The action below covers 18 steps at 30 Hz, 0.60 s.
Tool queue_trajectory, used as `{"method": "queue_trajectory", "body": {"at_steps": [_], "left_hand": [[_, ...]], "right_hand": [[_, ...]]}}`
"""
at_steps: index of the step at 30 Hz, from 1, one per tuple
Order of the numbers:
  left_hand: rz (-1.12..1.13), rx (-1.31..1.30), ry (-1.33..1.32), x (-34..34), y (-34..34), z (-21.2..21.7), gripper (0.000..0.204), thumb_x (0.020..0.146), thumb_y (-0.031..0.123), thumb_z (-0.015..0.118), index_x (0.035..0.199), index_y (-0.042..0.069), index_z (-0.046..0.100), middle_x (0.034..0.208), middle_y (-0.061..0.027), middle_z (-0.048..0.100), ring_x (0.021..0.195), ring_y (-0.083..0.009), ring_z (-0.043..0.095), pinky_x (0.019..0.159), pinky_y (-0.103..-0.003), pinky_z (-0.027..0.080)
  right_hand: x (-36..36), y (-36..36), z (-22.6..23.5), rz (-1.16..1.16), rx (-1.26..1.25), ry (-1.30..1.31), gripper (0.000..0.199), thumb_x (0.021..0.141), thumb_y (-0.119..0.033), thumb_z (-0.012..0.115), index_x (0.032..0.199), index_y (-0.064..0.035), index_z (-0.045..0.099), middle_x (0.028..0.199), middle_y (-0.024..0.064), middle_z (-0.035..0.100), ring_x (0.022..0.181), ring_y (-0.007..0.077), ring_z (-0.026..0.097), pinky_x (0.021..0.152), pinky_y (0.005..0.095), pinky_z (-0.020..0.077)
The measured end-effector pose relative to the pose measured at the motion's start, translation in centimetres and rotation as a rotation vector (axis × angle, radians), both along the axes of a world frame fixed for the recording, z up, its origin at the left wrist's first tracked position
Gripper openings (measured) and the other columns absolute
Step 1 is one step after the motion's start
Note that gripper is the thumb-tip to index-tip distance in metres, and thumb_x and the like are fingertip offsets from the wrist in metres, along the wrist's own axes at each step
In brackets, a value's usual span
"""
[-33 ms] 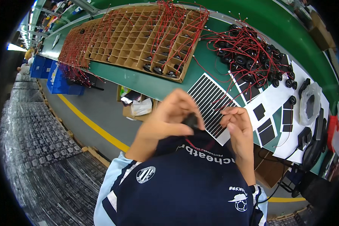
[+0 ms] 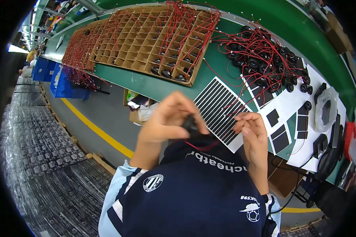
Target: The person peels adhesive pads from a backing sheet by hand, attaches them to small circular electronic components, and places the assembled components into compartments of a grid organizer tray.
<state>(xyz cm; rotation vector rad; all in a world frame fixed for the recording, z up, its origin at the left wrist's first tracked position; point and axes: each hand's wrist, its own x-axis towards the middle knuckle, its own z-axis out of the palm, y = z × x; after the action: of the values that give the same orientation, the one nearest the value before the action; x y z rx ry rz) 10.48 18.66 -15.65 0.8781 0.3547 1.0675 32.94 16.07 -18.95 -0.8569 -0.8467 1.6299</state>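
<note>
Just above a worker's dark jersey (image 2: 194,197), one small black component (image 2: 190,125), rounded and blurred, is pinched between thumb and fingers of the left hand (image 2: 162,118), a red wire (image 2: 197,148) trailing below. The right hand (image 2: 254,128) is half-curled; whether it grips anything cannot be told. Beyond lie one white sheet of black strips (image 2: 221,114) and one heap of round black parts (image 2: 261,65), too tangled to count, two gridded cardboard trays (image 2: 140,55) and at least two blue bins (image 2: 67,89).
</note>
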Motion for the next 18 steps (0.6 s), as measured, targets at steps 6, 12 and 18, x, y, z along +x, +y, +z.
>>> {"method": "queue_trajectory", "body": {"at_steps": [6, 12, 18], "left_hand": [[0.266, 0.009, -0.033, -7.0, 0.0, 1.0, 0.041, 0.084, 0.027, 0.053, 0.106, -0.003, 0.037, 0.078, -0.0173, 0.045, 0.044, -0.0161, 0.051, 0.033, -0.022, 0.039], [0.679, 0.043, 0.897, -8.1, 0.6, 3.7, 0.036, 0.073, 0.000, 0.062, 0.105, -0.003, 0.048, 0.091, -0.0044, 0.054, 0.063, -0.0026, 0.048, 0.053, -0.014, 0.038], [0.954, 0.458, 1.513, -10.0, 4.5, 7.4, 0.029, 0.070, 0.007, 0.067, 0.096, 0.004, 0.053, 0.071, -0.0010, 0.054, 0.059, -0.0042, 0.042, 0.053, -0.019, 0.037]], "right_hand": [[1.5, -0.1, -0.3, -0.065, -0.024, -0.028, 0.014, 0.079, -0.004, 0.049, 0.093, -0.0017, 0.046, 0.088, 0.0099, 0.055, 0.073, 0.0118, 0.049, 0.069, 0.0238, 0.0383], [1.8, -0.6, -0.7, -0.041, -0.038, -0.017, 0.008, 0.080, -0.003, 0.047, 0.088, -0.0015, 0.047, 0.083, 0.0092, 0.056, 0.072, 0.0124, 0.050, 0.069, 0.0237, 0.0390], [2.0, -0.7, -0.5, -0.035, -0.031, -0.021, 0.006, 0.081, -0.002, 0.046, 0.087, -0.0011, 0.048, 0.082, 0.0095, 0.056, 0.072, 0.0124, 0.050, 0.069, 0.0236, 0.0392]]}}
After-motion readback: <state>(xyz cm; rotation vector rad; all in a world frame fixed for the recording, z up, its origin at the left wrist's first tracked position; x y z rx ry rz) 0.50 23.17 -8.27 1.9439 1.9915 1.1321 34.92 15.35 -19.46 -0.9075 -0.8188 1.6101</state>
